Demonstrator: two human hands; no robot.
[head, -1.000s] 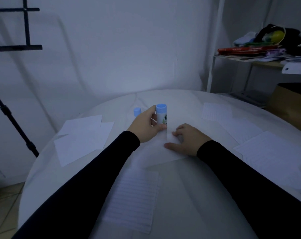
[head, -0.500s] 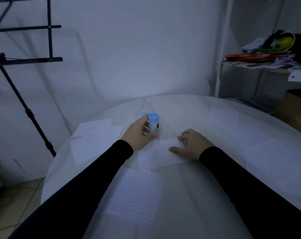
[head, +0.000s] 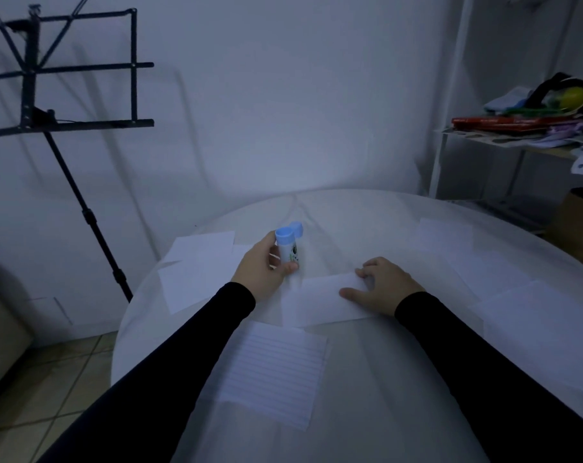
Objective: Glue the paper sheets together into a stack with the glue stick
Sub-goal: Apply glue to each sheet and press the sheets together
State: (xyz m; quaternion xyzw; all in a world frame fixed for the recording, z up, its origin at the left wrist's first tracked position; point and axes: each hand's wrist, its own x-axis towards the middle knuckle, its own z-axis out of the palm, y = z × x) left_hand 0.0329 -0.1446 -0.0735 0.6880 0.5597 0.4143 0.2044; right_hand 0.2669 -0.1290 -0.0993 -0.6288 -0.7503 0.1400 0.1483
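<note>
From the head view, my left hand (head: 265, 267) grips the glue stick (head: 288, 250) upright, its working end down at the corner of the blank sheet (head: 320, 304) mid-counter (head: 367, 379). My right hand (head: 382, 284) lies flat, fingers spread, on that sheet so it won't slide under the glue. A lined sheet (head: 273, 367) waits nearer me, the cap (head: 296, 228) just behind the stick.

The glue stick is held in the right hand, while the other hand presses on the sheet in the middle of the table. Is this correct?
Not quite. In the head view the glue stick is held in the left hand, not the right. It is the right hand that presses on the sheet in the middle of the table.
</note>
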